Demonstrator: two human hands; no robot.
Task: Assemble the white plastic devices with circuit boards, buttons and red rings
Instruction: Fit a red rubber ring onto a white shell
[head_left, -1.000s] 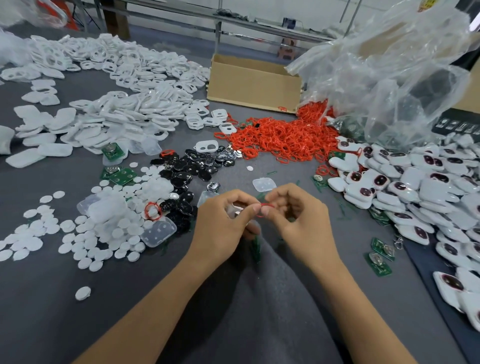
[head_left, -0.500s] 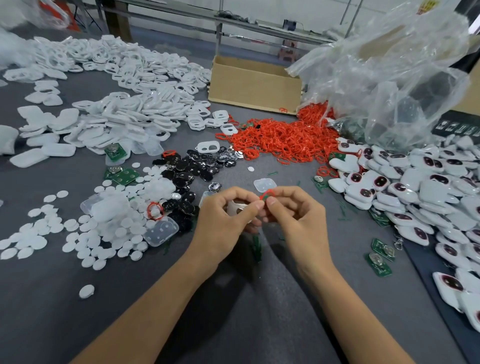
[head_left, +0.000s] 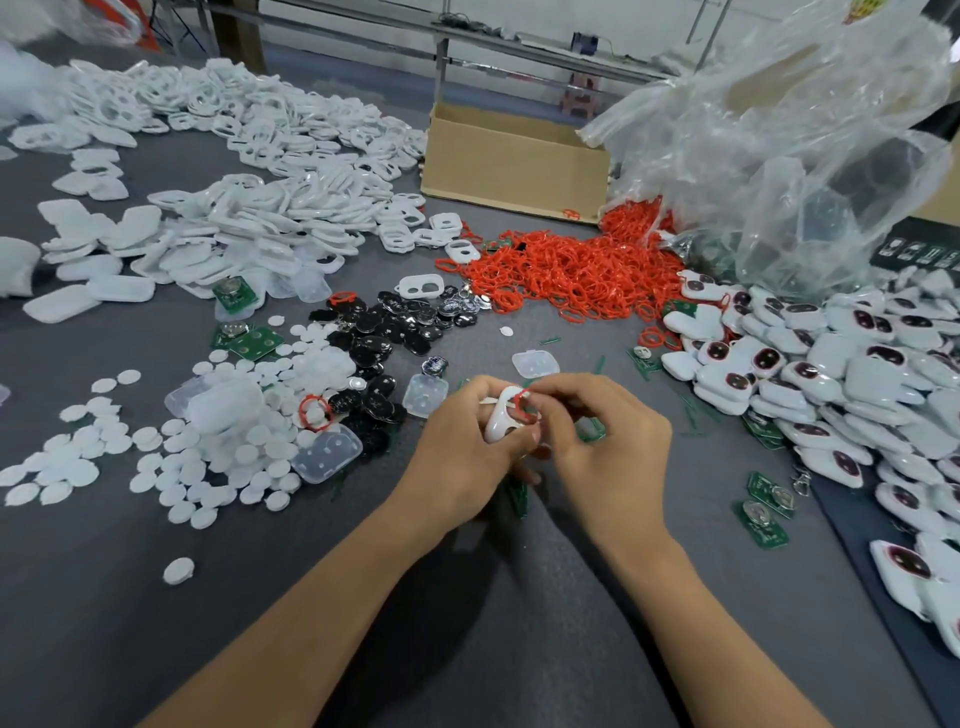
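My left hand (head_left: 462, 447) grips a white plastic shell (head_left: 503, 418) over the grey table, near the front middle. My right hand (head_left: 602, 441) pinches a red ring (head_left: 521, 402) against the top of that shell. Both hands touch each other around the shell. A heap of red rings (head_left: 571, 270) lies behind them. Black buttons (head_left: 395, 327) are scattered left of centre, and green circuit boards (head_left: 252, 340) lie beside them.
Piles of white shells (head_left: 249, 218) fill the back left. Small white discs (head_left: 156, 457) spread at the left. Finished white devices (head_left: 831, 374) are stacked at the right. A cardboard box (head_left: 514, 161) and a clear plastic bag (head_left: 779, 156) stand at the back. More boards (head_left: 763, 512) lie right.
The white shell has turned up into view between my hands, and the red ring now sits against its top. Both hands stayed in nearly the same place.
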